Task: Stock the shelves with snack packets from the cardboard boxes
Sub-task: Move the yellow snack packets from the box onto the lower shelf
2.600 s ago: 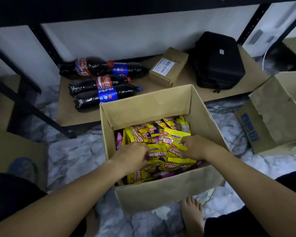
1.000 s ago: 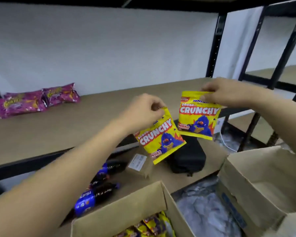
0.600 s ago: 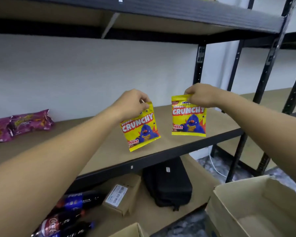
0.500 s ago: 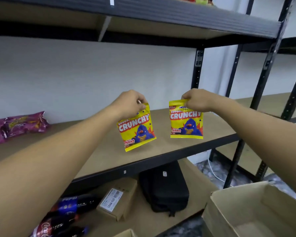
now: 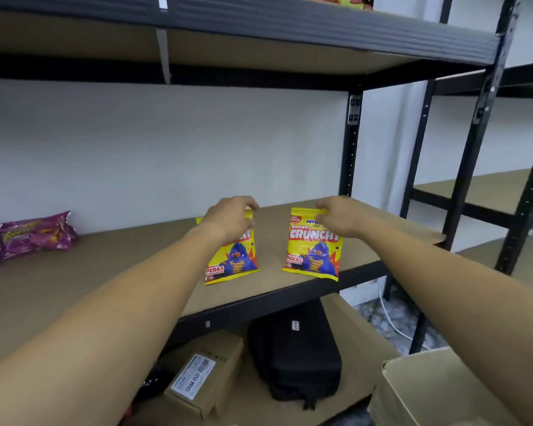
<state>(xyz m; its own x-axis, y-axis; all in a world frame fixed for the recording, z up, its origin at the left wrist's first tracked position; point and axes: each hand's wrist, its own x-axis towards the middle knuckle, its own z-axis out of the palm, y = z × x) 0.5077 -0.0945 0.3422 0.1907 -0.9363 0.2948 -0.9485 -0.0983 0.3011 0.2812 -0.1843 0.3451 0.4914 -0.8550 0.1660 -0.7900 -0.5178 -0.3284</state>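
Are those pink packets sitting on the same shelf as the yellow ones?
Yes, the pink packets lie at the left of the same shelf.

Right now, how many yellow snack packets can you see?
2. One yellow packet stands on the middle shelf under the left hand; the other beside it, under the right hand.
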